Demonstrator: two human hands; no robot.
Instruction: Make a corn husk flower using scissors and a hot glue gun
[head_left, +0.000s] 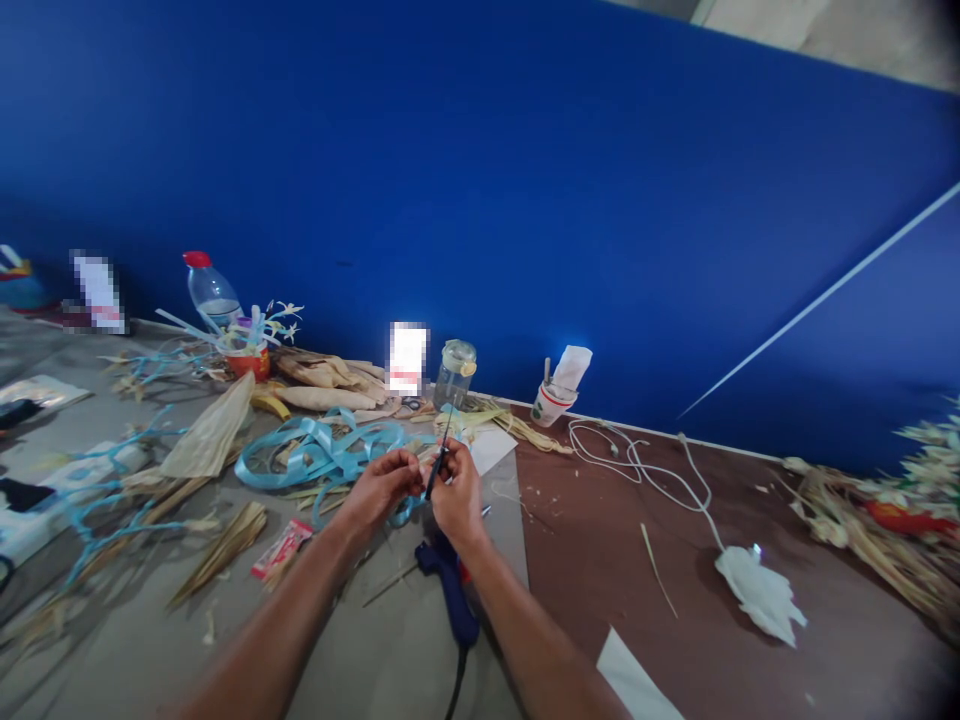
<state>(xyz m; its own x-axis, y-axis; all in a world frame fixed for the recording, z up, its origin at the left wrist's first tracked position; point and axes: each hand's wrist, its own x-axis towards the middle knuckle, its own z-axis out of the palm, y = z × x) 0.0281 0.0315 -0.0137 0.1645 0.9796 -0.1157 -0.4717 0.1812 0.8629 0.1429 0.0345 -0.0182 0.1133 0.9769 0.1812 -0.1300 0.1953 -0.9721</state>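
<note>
My right hand (459,492) is closed round a slim dark-handled tool with a thin pointed metal end, which looks like scissors (432,480); the point faces away from me. Close beside it, my left hand (388,485) is pinched, and what lies between its fingertips is too small to make out. Loops of light blue ribbon (289,455) spread behind and to the left of my hands, with one loop just below them. Under my right wrist lies a dark blue glue gun (452,590) with its cord running toward me.
Dried husks (330,380), a lit phone (407,358), a clear jar (455,375) and a paper cup (553,402) line the blue partition (480,200). Blue-wrapped stems (112,535) lie left, with a red wrapper (283,548) nearer. A white cable (637,465) and crumpled tissue (761,595) are right.
</note>
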